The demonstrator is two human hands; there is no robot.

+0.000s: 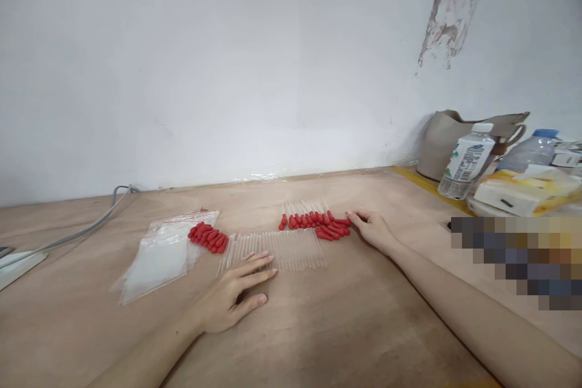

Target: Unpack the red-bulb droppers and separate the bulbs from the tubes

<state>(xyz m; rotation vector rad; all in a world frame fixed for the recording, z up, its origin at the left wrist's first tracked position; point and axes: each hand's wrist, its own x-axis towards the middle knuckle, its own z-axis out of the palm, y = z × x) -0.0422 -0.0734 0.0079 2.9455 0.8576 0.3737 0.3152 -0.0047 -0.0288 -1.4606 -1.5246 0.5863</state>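
My left hand [239, 291] lies with its fingers spread over a row of clear glass tubes [295, 250], the fingertips resting on their left part. At the right end of a group of red rubber bulbs [334, 230], my right hand [369, 228] pinches the end of one red rubber bulb [342, 222]. Behind the row, more clear tubes [304, 207] point toward the wall, with red bulbs [311, 219] lined up at their near ends. Another heap of red bulbs [209, 237] lies left of the glass tubes, partly on the plastic bags.
Clear zip bags [157, 260] lie at the left, near a grey cable [97, 225]. To the right stand a labelled bottle [467, 160], a grey-beige bag [439, 145] and a yellow-white packet [522, 191]. A white wall [204, 73] borders the wooden table [318, 327] at the back.
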